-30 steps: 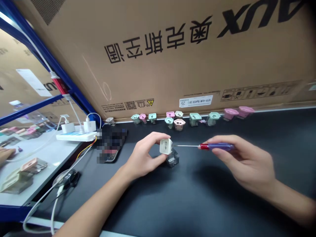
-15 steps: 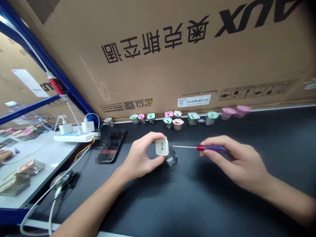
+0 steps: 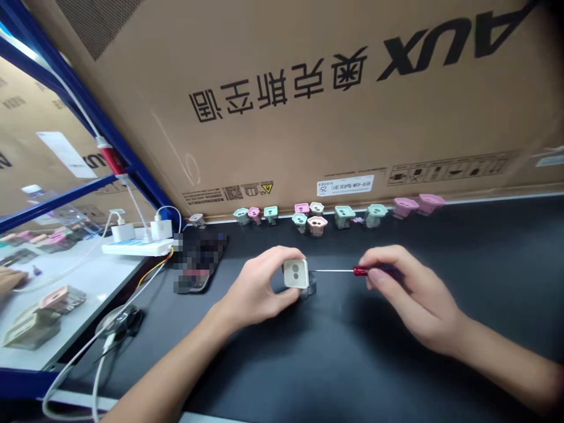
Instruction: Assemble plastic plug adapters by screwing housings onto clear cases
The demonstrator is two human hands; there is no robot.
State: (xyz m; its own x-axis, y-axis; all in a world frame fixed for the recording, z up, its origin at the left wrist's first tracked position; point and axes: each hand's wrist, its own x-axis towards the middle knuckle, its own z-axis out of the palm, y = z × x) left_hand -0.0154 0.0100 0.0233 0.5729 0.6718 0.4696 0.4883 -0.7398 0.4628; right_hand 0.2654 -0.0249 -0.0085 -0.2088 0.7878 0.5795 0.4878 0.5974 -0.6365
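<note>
A white pencil sharpener [image 3: 295,274] with two round holes in its face is pinched between the thumb and fingers of my left hand [image 3: 253,291]. Its clear, smoky container [image 3: 312,288] sticks out on the right side. My right hand [image 3: 414,291] is closed around the handle of a screwdriver [image 3: 360,271] with a red collar; fingers cover most of the purple handle. The thin shaft points left, its tip at the sharpener's right side. Whether the tip touches a screw is hidden.
Several pastel sharpeners [image 3: 317,225] line the back of the black table [image 3: 352,364], against a large cardboard box [image 3: 264,153]. On the left are a phone [image 3: 207,258], a white power strip [image 3: 136,247] and cables. Past a blue frame, another person's hand [image 3: 11,281] rests near more sharpeners.
The view has shifted slightly. My left hand has turned the sharpener a little, and its container now shows less. The screwdriver stays level at its right side, my right fingers nearer its collar.
</note>
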